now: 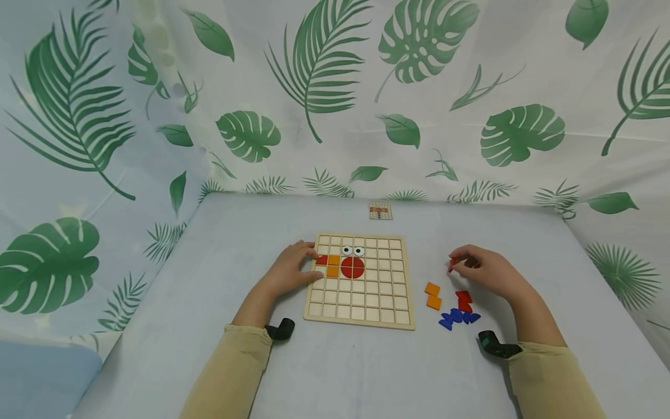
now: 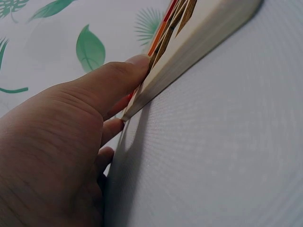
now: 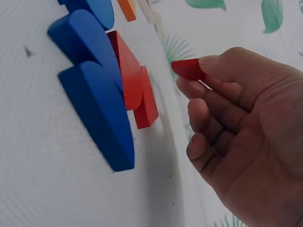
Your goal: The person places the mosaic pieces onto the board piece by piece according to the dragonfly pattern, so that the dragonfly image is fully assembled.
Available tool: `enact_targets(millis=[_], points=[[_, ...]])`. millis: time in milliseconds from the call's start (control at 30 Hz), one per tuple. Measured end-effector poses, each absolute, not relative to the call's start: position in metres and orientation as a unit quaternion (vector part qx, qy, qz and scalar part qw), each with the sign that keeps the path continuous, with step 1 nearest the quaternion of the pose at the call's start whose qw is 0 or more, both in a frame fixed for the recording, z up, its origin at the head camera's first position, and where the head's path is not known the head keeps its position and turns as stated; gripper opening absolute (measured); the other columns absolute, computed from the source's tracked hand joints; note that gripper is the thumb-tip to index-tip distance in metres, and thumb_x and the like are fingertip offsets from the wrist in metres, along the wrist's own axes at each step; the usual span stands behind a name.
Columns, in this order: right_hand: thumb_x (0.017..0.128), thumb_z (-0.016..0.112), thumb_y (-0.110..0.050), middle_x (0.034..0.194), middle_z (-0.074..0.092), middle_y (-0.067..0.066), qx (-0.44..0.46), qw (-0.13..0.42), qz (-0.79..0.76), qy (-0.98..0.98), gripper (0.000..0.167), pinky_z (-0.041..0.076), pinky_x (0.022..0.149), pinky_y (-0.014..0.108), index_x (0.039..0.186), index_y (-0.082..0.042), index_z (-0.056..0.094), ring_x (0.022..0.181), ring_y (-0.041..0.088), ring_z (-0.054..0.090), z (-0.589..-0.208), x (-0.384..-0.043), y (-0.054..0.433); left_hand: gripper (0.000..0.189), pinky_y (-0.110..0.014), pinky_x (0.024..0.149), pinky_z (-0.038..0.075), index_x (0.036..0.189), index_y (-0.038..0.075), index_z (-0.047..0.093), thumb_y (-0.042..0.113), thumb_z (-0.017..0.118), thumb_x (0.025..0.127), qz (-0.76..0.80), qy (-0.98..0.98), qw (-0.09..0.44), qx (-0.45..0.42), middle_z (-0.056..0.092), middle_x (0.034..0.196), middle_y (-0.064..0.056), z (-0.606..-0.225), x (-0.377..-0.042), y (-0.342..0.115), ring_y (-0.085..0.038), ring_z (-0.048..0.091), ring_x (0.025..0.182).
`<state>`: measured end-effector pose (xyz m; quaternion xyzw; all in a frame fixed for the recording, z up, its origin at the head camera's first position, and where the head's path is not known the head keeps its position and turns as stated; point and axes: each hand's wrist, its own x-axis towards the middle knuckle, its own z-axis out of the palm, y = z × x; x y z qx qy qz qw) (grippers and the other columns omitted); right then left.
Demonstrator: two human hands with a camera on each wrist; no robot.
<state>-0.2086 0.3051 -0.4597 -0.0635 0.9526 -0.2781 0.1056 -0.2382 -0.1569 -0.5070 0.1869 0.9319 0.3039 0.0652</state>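
Observation:
My left hand [image 1: 288,269] rests against the left edge of a wooden grid board [image 1: 361,317]. Its straight thumb [image 2: 118,78] touches the rim, and other fingertips lie farther along that side. On the board, a red piece [image 1: 321,260] sits at the left beside two orange squares [image 1: 333,266]. Right of them lie a red circle of pieces [image 1: 352,267] and two eye pieces [image 1: 353,251]. Right of the board, my right hand [image 1: 487,269] pinches a small red piece [image 3: 188,69] between thumb and index finger, above the table.
Loose orange squares [image 1: 432,295], red pieces [image 1: 464,301] and several blue pieces [image 1: 457,316] lie between the board and my right wrist. Behind the board is a small patterned card [image 1: 380,210]. A leaf-print cloth [image 1: 335,157] hangs around the table.

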Motion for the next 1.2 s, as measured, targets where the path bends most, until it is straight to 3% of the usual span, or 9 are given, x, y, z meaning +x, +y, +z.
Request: enact_targets(millis=[233, 467, 667, 933, 1200], points=[[0.094, 0.064, -0.030, 0.109, 0.065, 0.008, -0.057, 0.121, -0.284, 0.949, 0.032, 0.052, 0.077, 0.029, 0.124, -0.018, 0.063, 0.099, 0.026, 0.055, -0.469, -0.211, 0.310, 0.043, -0.050, 0.127, 0.015, 0.120, 0.020, 0.059, 0.043, 0.074, 0.087, 0.304, 0.932, 0.068, 0.186, 0.041, 0.156, -0.003, -0.507, -0.238, -0.157, -0.029, 0.021, 0.153], [0.093, 0.066, -0.033, 0.114, 0.063, 0.012, -0.057, 0.122, -0.273, 0.953, 0.036, 0.057, 0.081, 0.039, 0.124, -0.015, 0.063, 0.101, 0.028, 0.054, -0.469, -0.209, 0.313, 0.042, -0.050, 0.127, 0.016, 0.120, 0.021, 0.059, 0.043, 0.073, 0.087, 0.304, 0.932, 0.066, 0.186, 0.041, 0.156, -0.003, -0.507, -0.239, -0.157, -0.029, 0.021, 0.153], [0.092, 0.068, -0.028, 0.113, 0.063, 0.012, -0.074, 0.119, -0.268, 0.953, 0.032, 0.057, 0.082, 0.038, 0.121, -0.013, 0.064, 0.099, 0.027, 0.054, -0.469, -0.209, 0.311, 0.041, -0.050, 0.127, 0.016, 0.118, 0.022, 0.058, 0.043, 0.073, 0.087, 0.304, 0.932, 0.068, 0.186, 0.041, 0.156, -0.002, -0.506, -0.238, -0.157, -0.029, 0.021, 0.153], [0.089, 0.071, -0.026, 0.117, 0.061, 0.013, -0.084, 0.123, -0.265, 0.953, 0.034, 0.058, 0.087, 0.045, 0.120, -0.013, 0.065, 0.102, 0.028, 0.054, -0.471, -0.211, 0.309, 0.041, -0.049, 0.127, 0.014, 0.119, 0.021, 0.058, 0.043, 0.073, 0.087, 0.304, 0.932, 0.073, 0.182, 0.041, 0.156, -0.002, -0.505, -0.238, -0.157, -0.028, 0.020, 0.153], [0.088, 0.072, -0.024, 0.112, 0.061, 0.011, -0.085, 0.117, -0.256, 0.956, 0.030, 0.058, 0.085, 0.041, 0.116, -0.013, 0.066, 0.099, 0.026, 0.053, -0.476, -0.213, 0.309, 0.040, -0.050, 0.127, 0.015, 0.119, 0.022, 0.059, 0.042, 0.074, 0.087, 0.305, 0.932, 0.071, 0.180, 0.041, 0.156, -0.002, -0.506, -0.238, -0.156, -0.028, 0.020, 0.153]])
